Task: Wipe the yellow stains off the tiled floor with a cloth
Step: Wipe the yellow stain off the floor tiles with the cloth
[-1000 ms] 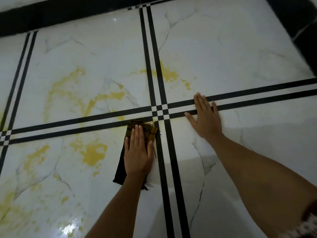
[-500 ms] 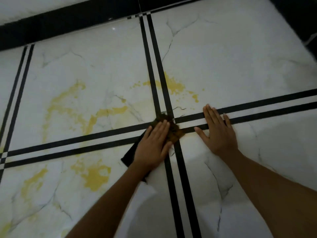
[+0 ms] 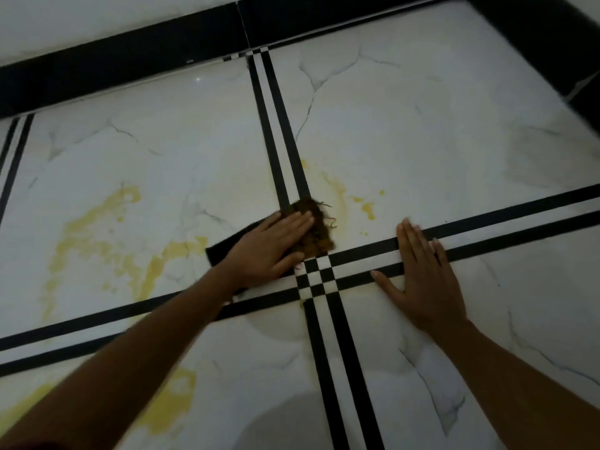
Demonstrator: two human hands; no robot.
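Observation:
My left hand (image 3: pixel 271 246) presses flat on a dark cloth (image 3: pixel 316 230) whose frayed front end is stained brown-yellow. The cloth lies across the twin black stripes just above the checkered crossing (image 3: pixel 314 277). A smeared yellow stain (image 3: pixel 368 209) sits right of the cloth on the far right tile. A large yellow stain (image 3: pixel 94 232) covers the far left tile, and another (image 3: pixel 172 401) lies on the near left tile. My right hand (image 3: pixel 422 280) rests flat, fingers spread, on the floor over the horizontal stripes, holding nothing.
The floor is glossy white marble-look tile (image 3: pixel 438 125) with black double stripes. A black skirting band (image 3: pixel 130 63) runs along the far wall and another along the right edge (image 3: pixel 552 37).
My left hand has pushed the cloth forward and rightward, from the near left tile across the crossing. The stain beyond the crossing is now thinner and smeared. My right hand stayed planted.

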